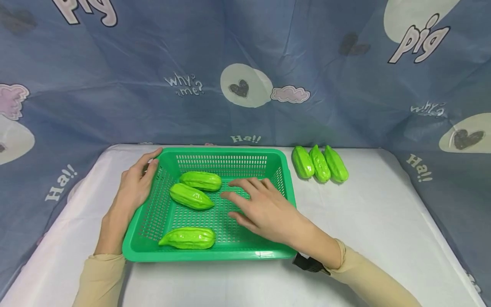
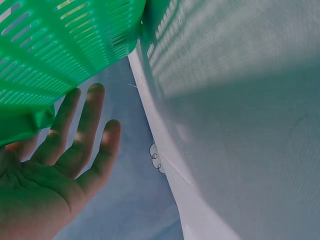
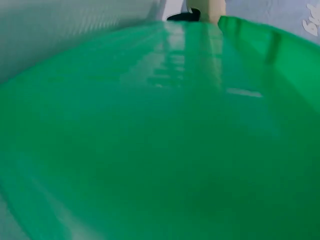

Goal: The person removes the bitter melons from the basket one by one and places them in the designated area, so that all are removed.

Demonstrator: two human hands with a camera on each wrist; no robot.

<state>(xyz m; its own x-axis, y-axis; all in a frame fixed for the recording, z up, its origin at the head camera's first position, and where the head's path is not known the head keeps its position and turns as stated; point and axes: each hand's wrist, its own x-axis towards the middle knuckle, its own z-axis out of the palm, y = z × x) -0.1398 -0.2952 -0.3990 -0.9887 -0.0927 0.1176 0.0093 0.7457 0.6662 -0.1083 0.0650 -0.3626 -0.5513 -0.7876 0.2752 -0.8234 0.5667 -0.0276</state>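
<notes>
A green plastic basket (image 1: 215, 256) with slotted walls stands on the white cloth. My left hand (image 1: 136, 179) rests against its left rim, the thumb at the edge. In the left wrist view, that hand's extended fingers (image 2: 89, 117) lie outside the slotted wall (image 2: 95, 45). Over the basket's right half hovers my right hand (image 1: 264, 209), fingers spread and holding nothing. Inside the basket lie three glossy bitter melons: one at the back (image 1: 200, 181), one just below it (image 1: 191, 196), one near the front wall (image 1: 188, 238). Green basket plastic (image 3: 150, 125) fills most of the right wrist view.
Right of the basket, three more bitter melons (image 1: 320, 163) lie side by side on the white cloth (image 1: 368, 204). A blue printed curtain (image 1: 326, 64) borders the table at the back and sides. A black band (image 1: 308, 263) sits at my right wrist.
</notes>
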